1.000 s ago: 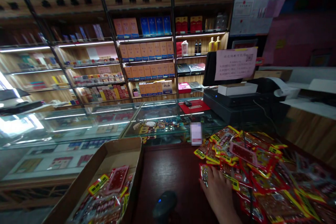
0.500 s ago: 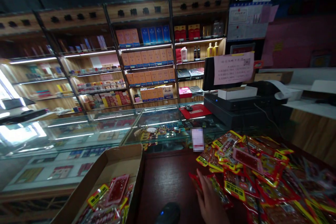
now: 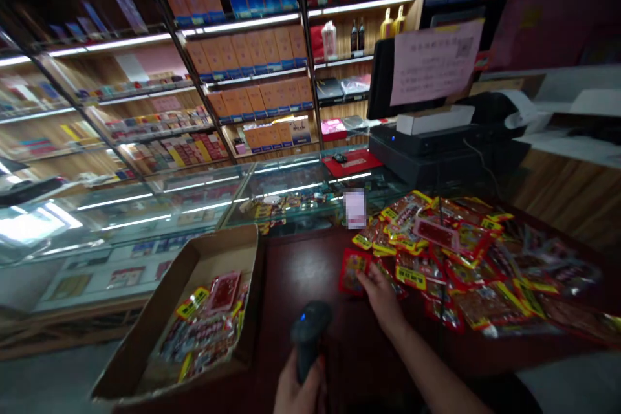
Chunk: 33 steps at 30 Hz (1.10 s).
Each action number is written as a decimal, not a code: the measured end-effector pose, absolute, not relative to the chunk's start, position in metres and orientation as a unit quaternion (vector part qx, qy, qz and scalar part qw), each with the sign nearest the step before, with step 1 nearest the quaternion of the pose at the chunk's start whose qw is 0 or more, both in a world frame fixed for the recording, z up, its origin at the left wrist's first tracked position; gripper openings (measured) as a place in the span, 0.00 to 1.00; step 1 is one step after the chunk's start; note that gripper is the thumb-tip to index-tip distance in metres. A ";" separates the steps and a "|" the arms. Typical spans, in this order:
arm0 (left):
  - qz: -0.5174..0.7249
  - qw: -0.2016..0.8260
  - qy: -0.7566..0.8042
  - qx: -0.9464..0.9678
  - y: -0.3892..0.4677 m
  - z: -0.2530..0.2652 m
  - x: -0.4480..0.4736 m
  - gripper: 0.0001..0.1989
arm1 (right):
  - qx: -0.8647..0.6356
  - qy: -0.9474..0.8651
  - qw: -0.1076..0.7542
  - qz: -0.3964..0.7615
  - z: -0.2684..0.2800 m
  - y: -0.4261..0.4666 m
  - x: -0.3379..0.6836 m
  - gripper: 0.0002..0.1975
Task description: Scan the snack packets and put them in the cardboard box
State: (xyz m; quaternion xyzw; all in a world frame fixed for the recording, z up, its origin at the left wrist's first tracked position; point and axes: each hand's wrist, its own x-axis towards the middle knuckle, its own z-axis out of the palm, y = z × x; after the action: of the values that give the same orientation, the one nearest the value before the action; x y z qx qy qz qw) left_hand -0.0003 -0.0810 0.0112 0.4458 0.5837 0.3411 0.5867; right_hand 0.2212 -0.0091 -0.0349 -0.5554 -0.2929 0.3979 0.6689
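Note:
My left hand (image 3: 301, 383) is wrapped round the handle of a black barcode scanner (image 3: 310, 326), which has a small blue light on its head. To its upper right, my right hand (image 3: 381, 291) pinches a red snack packet (image 3: 354, 270) by its right edge, over the dark red tabletop (image 3: 295, 272). Right beside that hand spreads a heap of red and yellow snack packets (image 3: 422, 265). On the left stands an open cardboard box (image 3: 257, 259) with several similar packets (image 3: 208, 317) inside.
Beyond the tabletop runs a glass display counter (image 3: 208, 187). A monitor (image 3: 383, 77) with a pink paper sign (image 3: 434, 65) stands above a black cash drawer (image 3: 402, 155). Lit shelves (image 3: 262, 84) of boxed goods line the back wall.
My view has tilted down. The left hand has come into sight holding the scanner. My right hand now has a red packet in its fingers, at the left edge of the heap.

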 end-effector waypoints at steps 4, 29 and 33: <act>0.329 0.601 0.547 0.480 -0.082 0.032 0.010 0.20 | -0.530 -0.271 0.682 0.425 -0.026 -0.011 0.226 0.19; 0.271 0.541 0.532 0.592 -0.088 0.034 0.013 0.07 | -0.542 -0.278 0.650 0.454 -0.031 -0.006 0.226 0.22; 0.290 0.576 0.537 0.544 -0.085 0.017 0.012 0.10 | -0.534 -0.259 0.662 0.458 -0.022 -0.011 0.227 0.24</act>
State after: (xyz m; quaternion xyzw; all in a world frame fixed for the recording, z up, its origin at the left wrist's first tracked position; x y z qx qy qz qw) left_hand 0.0121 -0.0848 0.0165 0.5440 0.5367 0.2904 0.5759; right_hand 0.2273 -0.0108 -0.0217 -0.5339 -0.2592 0.4585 0.6615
